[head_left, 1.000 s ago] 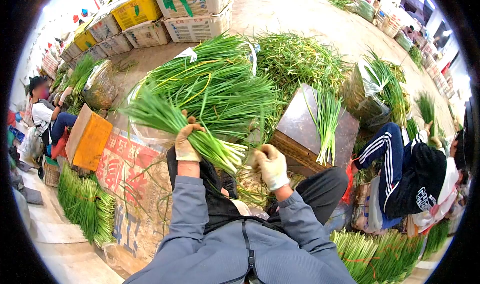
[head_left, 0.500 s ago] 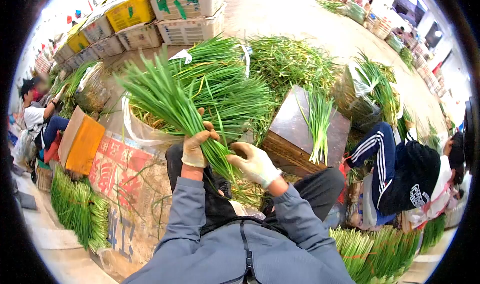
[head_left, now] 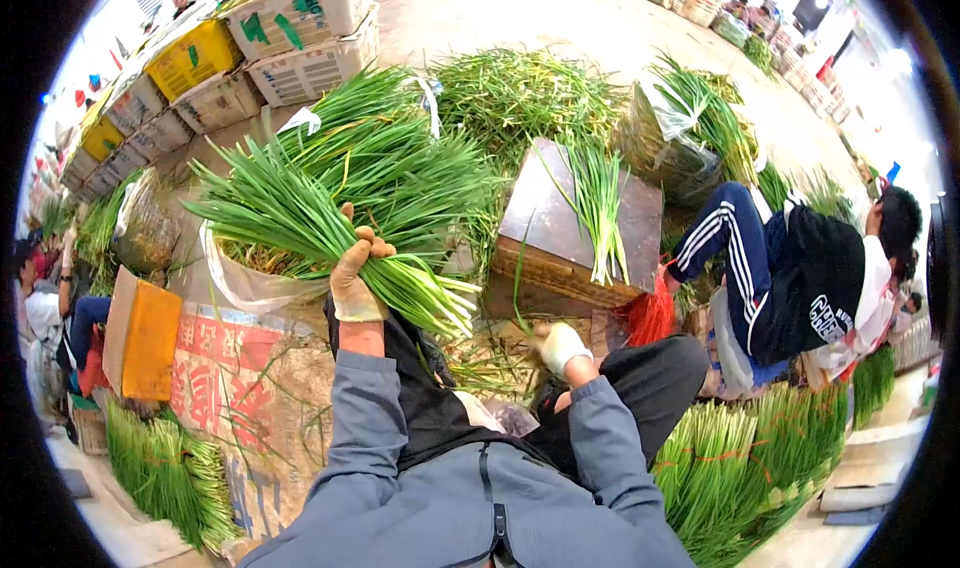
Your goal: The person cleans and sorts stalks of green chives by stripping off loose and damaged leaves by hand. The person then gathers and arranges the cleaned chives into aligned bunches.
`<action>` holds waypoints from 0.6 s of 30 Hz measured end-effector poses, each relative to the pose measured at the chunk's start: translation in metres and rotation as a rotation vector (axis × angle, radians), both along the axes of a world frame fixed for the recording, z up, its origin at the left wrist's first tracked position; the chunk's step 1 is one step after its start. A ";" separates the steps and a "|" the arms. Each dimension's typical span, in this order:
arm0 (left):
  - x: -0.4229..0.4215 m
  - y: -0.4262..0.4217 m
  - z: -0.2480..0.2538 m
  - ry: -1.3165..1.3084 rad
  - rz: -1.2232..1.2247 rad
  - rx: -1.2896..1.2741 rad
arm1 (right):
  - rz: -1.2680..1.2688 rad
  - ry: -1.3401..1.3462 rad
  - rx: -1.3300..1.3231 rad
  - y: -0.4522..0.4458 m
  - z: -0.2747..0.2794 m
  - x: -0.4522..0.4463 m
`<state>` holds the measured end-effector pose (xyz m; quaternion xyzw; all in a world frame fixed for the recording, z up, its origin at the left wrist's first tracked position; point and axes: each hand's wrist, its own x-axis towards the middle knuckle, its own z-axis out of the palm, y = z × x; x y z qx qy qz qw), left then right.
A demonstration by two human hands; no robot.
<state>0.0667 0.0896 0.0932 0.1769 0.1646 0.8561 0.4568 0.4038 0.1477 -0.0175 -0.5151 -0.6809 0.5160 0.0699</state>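
Left hand (head_left: 358,280) grip was closed round a green stalk bunch (head_left: 285,208) left of centre, pale ends (head_left: 455,310) toward frame middle. Right hand (head_left: 562,348) sat just below and right of centre, fingers curled, thin leaf (head_left: 518,278) by them; couldn't tell if pinched. Smaller bunch (head_left: 602,223) lay on surface (head_left: 540,218), right of centre.

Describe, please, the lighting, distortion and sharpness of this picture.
Head view throughout: fisheye distortion tilts the stacked crates inside a dark rim; strong light pales the floor and whitens the upper-right edge; the left hand and its green stalks look fairly sharp.
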 end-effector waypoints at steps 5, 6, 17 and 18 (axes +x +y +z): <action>0.027 0.014 0.011 0.158 -0.039 -0.090 | -0.074 0.298 0.211 -0.008 0.055 -0.027; 0.036 0.016 0.012 0.219 -0.069 -0.145 | -0.071 0.428 0.254 -0.008 0.095 -0.038; 0.054 0.074 -0.016 0.078 -0.095 -0.193 | -0.449 1.343 -0.452 0.026 0.069 -0.005; 0.053 0.081 -0.017 0.098 -0.093 -0.173 | -0.501 1.326 -0.488 0.027 0.051 0.005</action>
